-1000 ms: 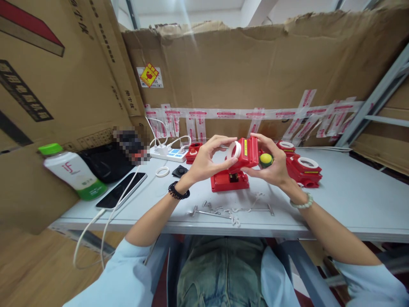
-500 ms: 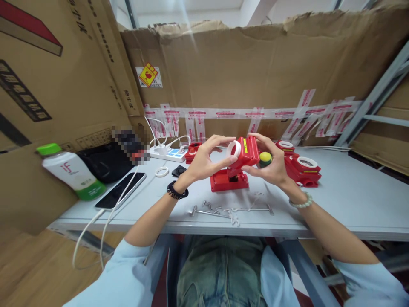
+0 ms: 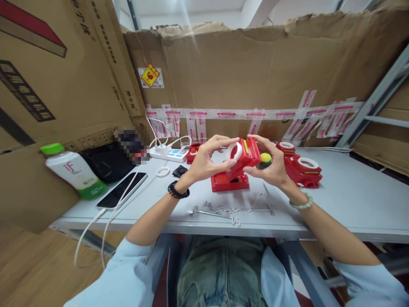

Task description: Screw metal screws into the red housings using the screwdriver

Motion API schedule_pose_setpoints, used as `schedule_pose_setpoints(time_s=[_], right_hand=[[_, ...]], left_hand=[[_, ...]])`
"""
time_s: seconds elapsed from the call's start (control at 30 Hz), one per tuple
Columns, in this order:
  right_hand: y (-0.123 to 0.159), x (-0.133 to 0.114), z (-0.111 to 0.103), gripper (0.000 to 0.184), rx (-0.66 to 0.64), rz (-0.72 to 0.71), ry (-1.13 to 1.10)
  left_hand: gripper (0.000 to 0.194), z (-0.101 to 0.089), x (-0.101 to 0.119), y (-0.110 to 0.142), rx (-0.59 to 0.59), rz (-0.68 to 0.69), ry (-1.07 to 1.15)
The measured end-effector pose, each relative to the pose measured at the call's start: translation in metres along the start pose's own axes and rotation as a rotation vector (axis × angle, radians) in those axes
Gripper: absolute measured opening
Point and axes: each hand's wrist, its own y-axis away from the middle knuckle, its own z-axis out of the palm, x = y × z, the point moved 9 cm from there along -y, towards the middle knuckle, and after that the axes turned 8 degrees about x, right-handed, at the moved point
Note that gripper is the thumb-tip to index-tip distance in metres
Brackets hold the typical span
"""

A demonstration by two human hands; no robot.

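Both hands hold a red housing with a white ring on its left-facing side and a yellow label. My left hand grips around the ring, thumb below and fingers above. On the opposite side, my right hand has its thumb and fingers on the housing's edges. A round yellow-and-green piece shows beside the right palm; whether it is fixed to the housing I cannot tell. Below, a red base lies on the table, partly covered by the held housing.
Screws and T-handled metal tools lie near the table's front edge. Red housings with white rings stand right. Left are a loose white ring, a black square part, a phone, a bottle and a power strip.
The red housing has tilted and dropped slightly between my hands, hiding more of the base's dark inner part. Both hands keep their grip.
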Motion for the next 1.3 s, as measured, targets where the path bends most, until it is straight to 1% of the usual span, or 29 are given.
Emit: schedule_pose_setpoints(time_s=[0.13, 0.23, 0.3, 0.37, 0.47, 0.53, 0.57, 0.63, 0.73, 0.8, 0.87, 0.97, 1.03, 1.1, 1.2, 1.27, 1.3], right_hand=[[0.001, 0.000, 0.001, 0.081, 0.004, -0.012, 0.023], [0.001, -0.001, 0.000, 0.083, 0.012, -0.037, 0.038], [0.001, -0.001, 0.000, 0.082, 0.013, -0.039, 0.042], [0.001, 0.001, -0.001, 0.078, 0.006, -0.022, 0.038], [0.000, 0.006, -0.001, 0.070, -0.011, 0.024, 0.030], [0.000, 0.010, -0.002, 0.068, -0.017, 0.049, 0.032], [-0.001, 0.011, -0.002, 0.068, -0.018, 0.059, 0.034], [-0.001, 0.012, -0.002, 0.069, -0.011, 0.069, 0.030], [-0.002, 0.011, -0.004, 0.067, 0.012, 0.061, 0.005], [-0.003, 0.010, -0.004, 0.065, 0.019, 0.056, 0.000], [-0.002, 0.008, -0.003, 0.064, 0.016, 0.048, 0.004], [-0.001, 0.004, -0.002, 0.065, 0.026, 0.003, 0.024], [0.001, -0.002, -0.001, 0.072, 0.041, -0.063, 0.071], [0.003, -0.008, 0.000, 0.079, 0.053, -0.146, 0.141], [0.006, -0.018, 0.002, 0.081, 0.058, -0.297, 0.237], [0.009, -0.024, 0.002, 0.077, 0.062, -0.398, 0.287], [0.009, -0.027, 0.001, 0.075, 0.065, -0.433, 0.306]], left_hand=[[0.047, -0.001, -0.003, 0.001, 0.034, -0.009, -0.022], [0.045, -0.002, -0.008, 0.002, 0.057, -0.043, -0.031], [0.045, -0.003, -0.010, 0.002, 0.055, -0.049, -0.036], [0.048, -0.001, -0.006, 0.002, 0.020, -0.016, -0.033], [0.053, 0.004, 0.006, 0.002, -0.077, 0.071, -0.013], [0.051, 0.007, 0.013, 0.002, -0.135, 0.120, 0.007], [0.050, 0.008, 0.015, 0.003, -0.157, 0.129, 0.024], [0.054, 0.009, 0.012, 0.003, -0.164, 0.091, 0.067], [0.065, 0.006, 0.000, 0.003, -0.113, -0.022, 0.079], [0.059, 0.005, -0.003, 0.003, -0.092, -0.044, 0.029], [0.051, 0.005, -0.002, 0.003, -0.079, -0.025, -0.027], [0.047, 0.004, -0.002, 0.003, -0.024, -0.019, -0.053], [0.043, 0.003, -0.008, 0.003, 0.035, -0.075, -0.019], [0.038, 0.005, -0.019, 0.005, 0.090, -0.174, 0.033], [0.035, 0.003, -0.038, 0.008, 0.155, -0.312, 0.075], [0.038, -0.007, -0.050, 0.009, 0.236, -0.363, 0.077], [0.043, -0.014, -0.055, 0.009, 0.285, -0.377, 0.071]])
